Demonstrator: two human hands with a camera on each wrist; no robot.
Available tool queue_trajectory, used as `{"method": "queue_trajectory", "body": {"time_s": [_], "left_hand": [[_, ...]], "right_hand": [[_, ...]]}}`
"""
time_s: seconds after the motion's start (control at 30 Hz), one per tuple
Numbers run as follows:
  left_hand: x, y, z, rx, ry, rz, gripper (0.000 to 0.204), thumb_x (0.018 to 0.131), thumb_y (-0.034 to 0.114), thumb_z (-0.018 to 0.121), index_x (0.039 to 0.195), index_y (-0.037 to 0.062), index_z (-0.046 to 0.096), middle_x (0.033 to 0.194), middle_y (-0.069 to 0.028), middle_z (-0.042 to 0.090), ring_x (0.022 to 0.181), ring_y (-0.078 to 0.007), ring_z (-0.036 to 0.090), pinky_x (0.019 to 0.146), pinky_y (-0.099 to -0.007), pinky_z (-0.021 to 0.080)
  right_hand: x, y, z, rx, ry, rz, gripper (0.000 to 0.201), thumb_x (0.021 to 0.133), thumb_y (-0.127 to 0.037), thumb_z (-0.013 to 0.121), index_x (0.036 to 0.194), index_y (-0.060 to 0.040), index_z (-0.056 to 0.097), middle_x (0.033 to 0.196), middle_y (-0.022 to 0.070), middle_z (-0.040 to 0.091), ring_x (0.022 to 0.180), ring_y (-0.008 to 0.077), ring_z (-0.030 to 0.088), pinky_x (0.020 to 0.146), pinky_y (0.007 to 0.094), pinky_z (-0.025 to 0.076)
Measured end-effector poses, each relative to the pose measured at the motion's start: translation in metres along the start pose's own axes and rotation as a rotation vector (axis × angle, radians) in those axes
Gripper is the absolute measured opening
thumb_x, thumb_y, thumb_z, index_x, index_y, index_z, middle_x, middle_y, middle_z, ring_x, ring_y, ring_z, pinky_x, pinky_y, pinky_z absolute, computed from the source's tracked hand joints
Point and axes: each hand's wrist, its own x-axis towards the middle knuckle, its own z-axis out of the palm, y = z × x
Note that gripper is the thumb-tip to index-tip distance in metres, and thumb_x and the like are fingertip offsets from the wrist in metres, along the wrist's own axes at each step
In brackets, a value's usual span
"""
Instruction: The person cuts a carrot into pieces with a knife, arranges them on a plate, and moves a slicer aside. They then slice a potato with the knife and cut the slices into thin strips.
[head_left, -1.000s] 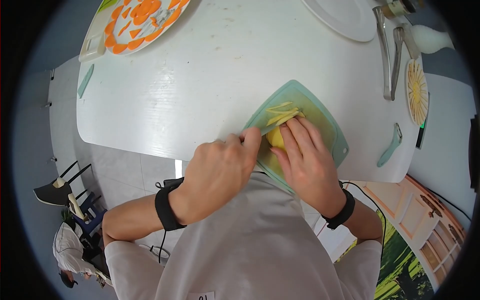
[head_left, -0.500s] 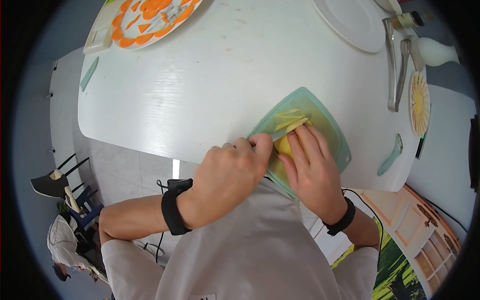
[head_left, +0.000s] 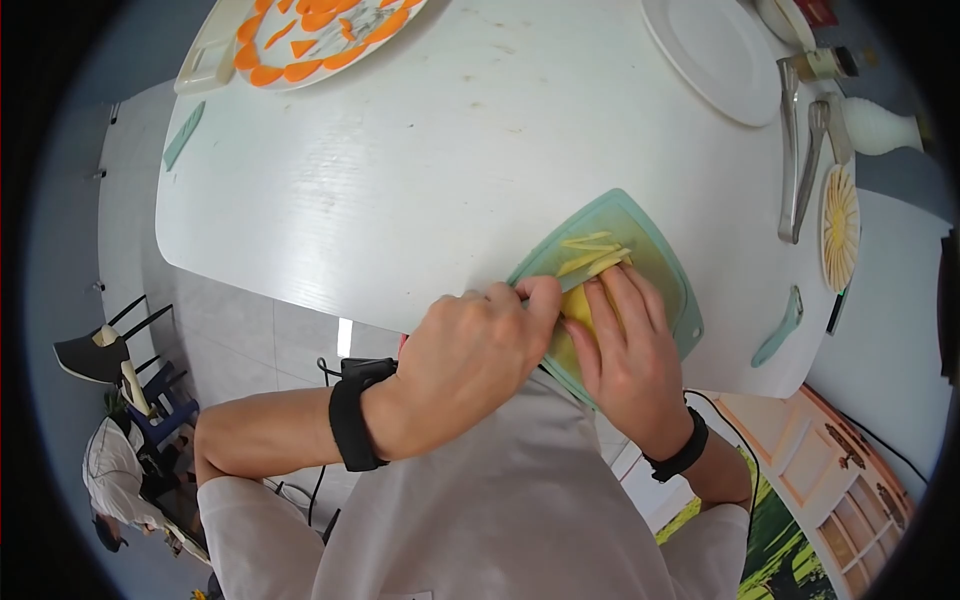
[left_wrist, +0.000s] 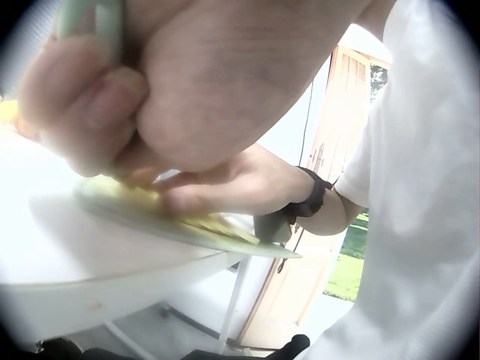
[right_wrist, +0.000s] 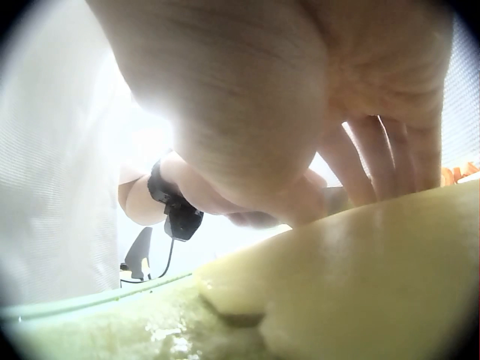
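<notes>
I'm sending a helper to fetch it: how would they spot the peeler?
On the white table, find the teal-rimmed cutting board at the near edge. The peeler lies right of it, near the table's corner. Its teal handle sets it apart from the plain metal tongs beyond.

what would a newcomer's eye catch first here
Likely the orange slices on a rounded white plate, top left in the head view. Next, right of centre over a teal pointed cutting board, the left hand holds a green-handled knife beside thin yellow strips, near the right hand.
</notes>
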Motion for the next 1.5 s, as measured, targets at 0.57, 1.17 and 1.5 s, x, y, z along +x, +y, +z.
{"method": "queue_trajectory", "body": {"time_s": [0.57, 1.17, 1.5], "left_hand": [[-0.001, -0.005, -0.005, -0.016, -0.032, 0.002, 0.015, 0.085, 0.004, 0.061, 0.094, 0.0027, 0.05, 0.06, -0.0051, 0.053, 0.047, -0.0194, 0.06, 0.041, -0.0318, 0.046], [0.002, -0.003, 0.007, -0.015, -0.037, -0.024, 0.014, 0.086, 0.003, 0.06, 0.093, 0.0035, 0.048, 0.062, -0.0068, 0.056, 0.052, -0.0211, 0.063, 0.043, -0.0328, 0.047], [-0.001, -0.008, 0.008, -0.076, -0.057, -0.039, 0.016, 0.085, 0.004, 0.061, 0.093, 0.0027, 0.047, 0.062, -0.0098, 0.058, 0.051, -0.0268, 0.062, 0.044, -0.0382, 0.046]], "right_hand": [[0.0, 0.001, 0.0, -0.008, -0.003, -0.015, 0.047, 0.084, -0.007, 0.076, 0.121, 0.0156, 0.059, 0.13, 0.0254, 0.054, 0.124, 0.0409, 0.054, 0.1, 0.0452, 0.051], [0.001, 0.001, 0.001, -0.033, 0.022, -0.015, 0.049, 0.084, -0.009, 0.075, 0.124, 0.0146, 0.059, 0.128, 0.0227, 0.056, 0.123, 0.0381, 0.054, 0.101, 0.0432, 0.051], [0.001, 0.0, 0.001, -0.056, 0.024, -0.023, 0.047, 0.087, -0.012, 0.074, 0.123, 0.0147, 0.059, 0.128, 0.022, 0.056, 0.124, 0.0372, 0.053, 0.102, 0.0429, 0.05]]}}
